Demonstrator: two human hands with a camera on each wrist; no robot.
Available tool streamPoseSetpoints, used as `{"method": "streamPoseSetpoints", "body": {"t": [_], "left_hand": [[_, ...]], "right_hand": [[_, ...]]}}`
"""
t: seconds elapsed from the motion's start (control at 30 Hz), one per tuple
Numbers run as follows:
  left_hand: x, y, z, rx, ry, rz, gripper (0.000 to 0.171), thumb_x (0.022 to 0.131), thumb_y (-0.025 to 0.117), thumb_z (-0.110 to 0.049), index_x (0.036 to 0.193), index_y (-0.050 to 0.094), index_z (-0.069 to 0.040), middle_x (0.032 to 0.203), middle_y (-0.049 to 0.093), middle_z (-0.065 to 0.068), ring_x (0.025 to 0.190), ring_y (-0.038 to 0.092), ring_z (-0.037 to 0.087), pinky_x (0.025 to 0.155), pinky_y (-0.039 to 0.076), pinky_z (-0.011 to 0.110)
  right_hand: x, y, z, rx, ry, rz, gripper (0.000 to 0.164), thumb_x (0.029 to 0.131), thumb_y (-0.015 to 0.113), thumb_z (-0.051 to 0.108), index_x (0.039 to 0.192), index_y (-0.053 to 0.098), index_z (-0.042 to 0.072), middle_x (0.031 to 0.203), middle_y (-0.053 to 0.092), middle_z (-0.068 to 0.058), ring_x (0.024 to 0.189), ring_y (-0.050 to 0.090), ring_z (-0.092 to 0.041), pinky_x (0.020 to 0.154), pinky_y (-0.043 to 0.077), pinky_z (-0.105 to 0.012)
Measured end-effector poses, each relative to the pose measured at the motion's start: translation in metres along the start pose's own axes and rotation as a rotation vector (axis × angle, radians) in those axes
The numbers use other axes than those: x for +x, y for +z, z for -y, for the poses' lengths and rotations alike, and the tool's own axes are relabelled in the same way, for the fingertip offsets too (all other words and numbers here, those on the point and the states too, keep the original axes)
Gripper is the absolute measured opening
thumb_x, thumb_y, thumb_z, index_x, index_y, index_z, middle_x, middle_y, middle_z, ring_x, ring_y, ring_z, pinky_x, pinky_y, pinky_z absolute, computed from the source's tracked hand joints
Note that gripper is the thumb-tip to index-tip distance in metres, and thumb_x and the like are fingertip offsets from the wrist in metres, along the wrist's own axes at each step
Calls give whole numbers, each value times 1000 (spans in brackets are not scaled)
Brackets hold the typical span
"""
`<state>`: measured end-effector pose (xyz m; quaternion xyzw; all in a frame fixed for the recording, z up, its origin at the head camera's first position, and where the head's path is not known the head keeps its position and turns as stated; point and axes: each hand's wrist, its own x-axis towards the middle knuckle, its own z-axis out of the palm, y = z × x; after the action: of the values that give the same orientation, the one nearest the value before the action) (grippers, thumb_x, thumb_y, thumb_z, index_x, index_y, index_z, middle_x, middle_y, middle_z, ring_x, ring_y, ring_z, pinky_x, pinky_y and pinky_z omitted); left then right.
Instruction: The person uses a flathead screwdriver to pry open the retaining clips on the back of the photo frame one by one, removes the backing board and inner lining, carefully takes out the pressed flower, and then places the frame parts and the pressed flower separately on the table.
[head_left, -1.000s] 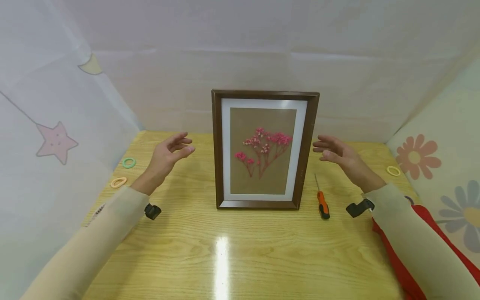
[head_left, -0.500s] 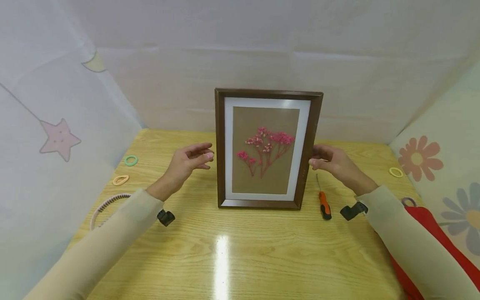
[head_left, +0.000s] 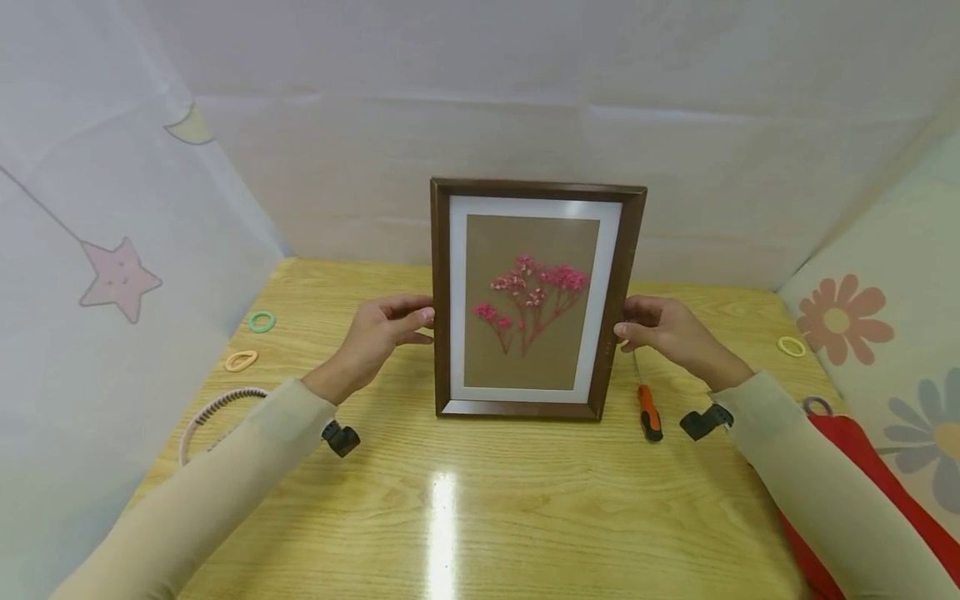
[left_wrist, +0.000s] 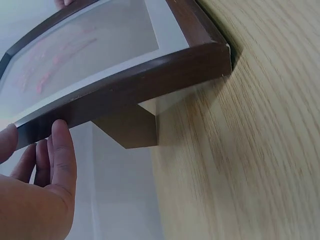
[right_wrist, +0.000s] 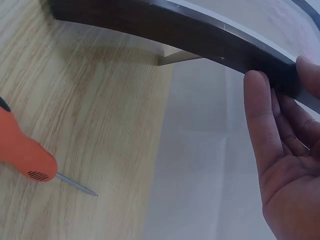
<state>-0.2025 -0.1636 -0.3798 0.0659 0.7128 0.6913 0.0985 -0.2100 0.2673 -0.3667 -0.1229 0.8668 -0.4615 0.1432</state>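
Note:
A brown picture frame (head_left: 517, 408) stands upright on the table, with a pink dried-flower picture inside a white mat. My left hand (head_left: 378, 342) holds its left side, thumb toward the front and fingers at the side edge. On the opposite side, my right hand (head_left: 671, 333) grips the edge the same way, its thumb on the front rim. Both wrist views show fingertips against the dark wooden side. Behind the frame, a support leg (left_wrist: 132, 127) reaches down to the table. Part of the fingers is hidden behind the frame in the head view.
An orange-and-black screwdriver (head_left: 648, 412) lies right of the frame. Green (head_left: 262, 322) and orange rings (head_left: 242, 361) and a ridged pale hoop (head_left: 197, 429) lie left. At right are a yellow ring (head_left: 791, 347), a purple ring (head_left: 817, 406) and red cloth (head_left: 847, 442). Fabric walls enclose the table.
Both hands have moved inward from beside the picture frame to its two sides and now hold it. The frame still stands in place; the view has shifted slightly.

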Motion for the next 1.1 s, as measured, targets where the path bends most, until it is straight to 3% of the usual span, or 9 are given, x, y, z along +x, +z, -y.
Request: {"method": "streamPoseSetpoints", "body": {"t": [0.27,0.43,0.67,0.83,0.93,1.03,1.1], "left_hand": [[-4,6,-3,-80,-89,-61,44,99,66,-16,137,59,6,127,66,8,101,72,10,94,62,35],[-8,11,-9,-77,-141,-107,43,100,65,-18,137,60,4,139,61,16,103,72,11,96,61,37],[-17,19,-18,-59,-187,-135,42,101,63,-18,138,60,2,146,57,15,107,70,12,97,61,34],[-20,24,-24,-75,-155,-169,41,101,63,-16,137,60,3,145,58,14,108,72,12,97,60,33],[-20,27,-28,-95,-117,-199,40,101,63,-16,136,61,3,144,58,13,114,69,15,98,60,32],[-20,30,-31,-132,-86,-222,43,102,61,-18,138,58,5,146,57,13,122,65,18,102,58,34],[-19,33,-32,-174,-74,-237,44,103,60,-20,139,57,5,142,58,12,124,63,19,105,57,35]], "right_hand": [[-1,2,5,-99,40,-71,63,97,69,32,144,50,-4,126,69,-25,91,77,-15,95,60,-46],[-3,4,9,-137,65,-117,60,97,69,34,143,52,-2,121,72,-22,88,78,-16,97,59,-51],[-8,10,14,-174,48,-157,56,99,67,31,142,53,-3,118,73,-22,87,78,-19,95,59,-52],[-14,12,20,-199,-5,-258,52,98,68,31,137,58,-2,118,74,-22,86,78,-18,87,63,-43],[-15,15,23,-189,-31,-369,48,96,70,35,131,65,2,115,75,-18,82,76,-6,78,62,-26],[-12,22,24,-159,-89,-493,41,94,73,34,121,72,3,106,78,-17,74,72,4,60,56,-16],[-9,28,22,-171,-162,-583,35,93,75,30,115,76,3,98,79,-17,70,72,2,53,52,-13]]}}
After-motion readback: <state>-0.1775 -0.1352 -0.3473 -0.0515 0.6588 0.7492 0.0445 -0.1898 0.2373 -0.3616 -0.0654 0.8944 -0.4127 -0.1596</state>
